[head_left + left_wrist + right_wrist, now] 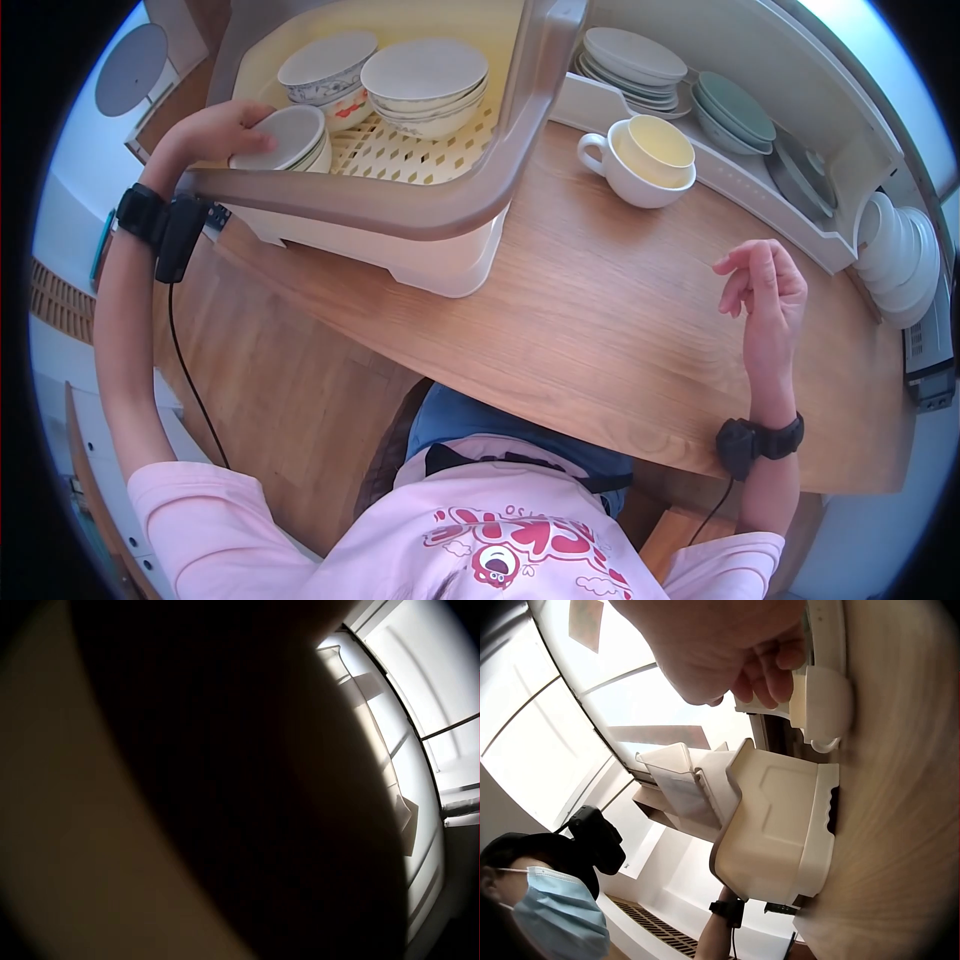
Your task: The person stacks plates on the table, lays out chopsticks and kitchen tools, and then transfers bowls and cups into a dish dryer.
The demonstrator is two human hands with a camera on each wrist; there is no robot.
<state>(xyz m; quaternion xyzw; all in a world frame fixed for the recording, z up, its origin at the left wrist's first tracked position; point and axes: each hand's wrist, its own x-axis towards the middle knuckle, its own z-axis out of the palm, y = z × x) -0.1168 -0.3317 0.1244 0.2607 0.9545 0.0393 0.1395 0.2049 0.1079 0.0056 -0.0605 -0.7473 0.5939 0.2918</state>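
Note:
My left hand (225, 132) reaches over the near left corner of the dish rack (400, 205) and grips a stack of small white bowls (290, 137) by the rim, thumb on the upper bowl. Beside them in the rack stand a patterned bowl stack (328, 68) and a stack of larger white bowls (425, 75). My right hand (768, 285) hovers over the right of the table, fingers loosely bent, holding nothing. Nearest to it are a white cup (640, 188) and a yellow bowl (655, 145) set inside the cup. The left wrist view is mostly dark.
Along the back of the table (600, 290) runs a white shelf tray (735, 205) with stacked white plates (635, 55), green bowls (735, 110) and a grey dish (800, 175). More white dishes (900, 260) stand at the right edge. A cable (190, 370) hangs from the left wrist.

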